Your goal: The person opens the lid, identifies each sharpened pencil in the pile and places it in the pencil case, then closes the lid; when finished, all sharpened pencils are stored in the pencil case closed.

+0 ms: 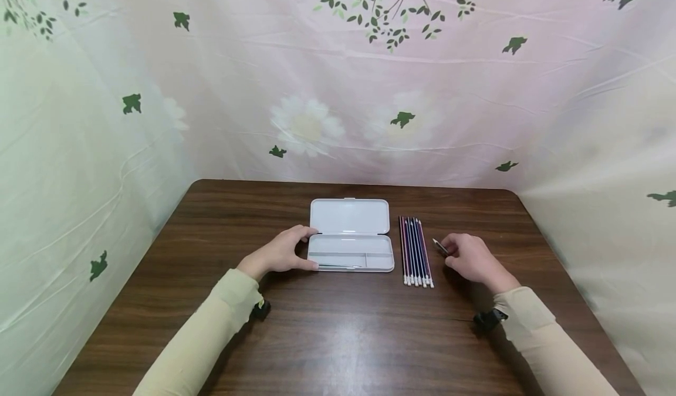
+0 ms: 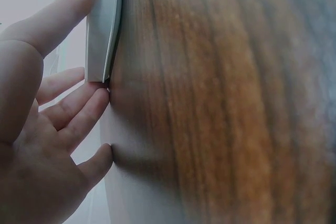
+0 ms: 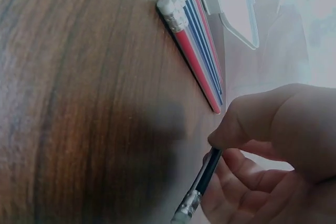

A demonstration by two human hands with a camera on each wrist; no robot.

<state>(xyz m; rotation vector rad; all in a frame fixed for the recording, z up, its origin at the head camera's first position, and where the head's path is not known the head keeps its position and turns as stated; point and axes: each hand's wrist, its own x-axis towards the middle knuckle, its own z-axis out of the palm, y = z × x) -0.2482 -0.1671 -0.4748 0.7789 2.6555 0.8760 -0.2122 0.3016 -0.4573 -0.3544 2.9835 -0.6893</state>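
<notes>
A white pencil case [image 1: 350,244] lies with its lid [image 1: 350,216] folded back on the table. At the case's left end, my left hand [image 1: 282,250] holds it, thumb at the front corner and fingers toward the back; the left wrist view shows the thumb on the case wall [image 2: 102,30]. A thin pale stick [image 1: 340,266] lies along the front compartment; its kind is unclear. My right hand [image 1: 472,258] pinches a dark pencil [image 3: 208,171] between thumb and fingers, its eraser end [image 3: 185,211] sticking out. Left of that hand, several pencils [image 1: 415,252] lie side by side, erasers toward me.
The brown wooden table [image 1: 338,337] has rounded far corners. Behind it and at both sides hangs a pale cloth [image 1: 343,79] printed with leaves, birds and flowers. Black bands [image 1: 489,320] sit on both wrists.
</notes>
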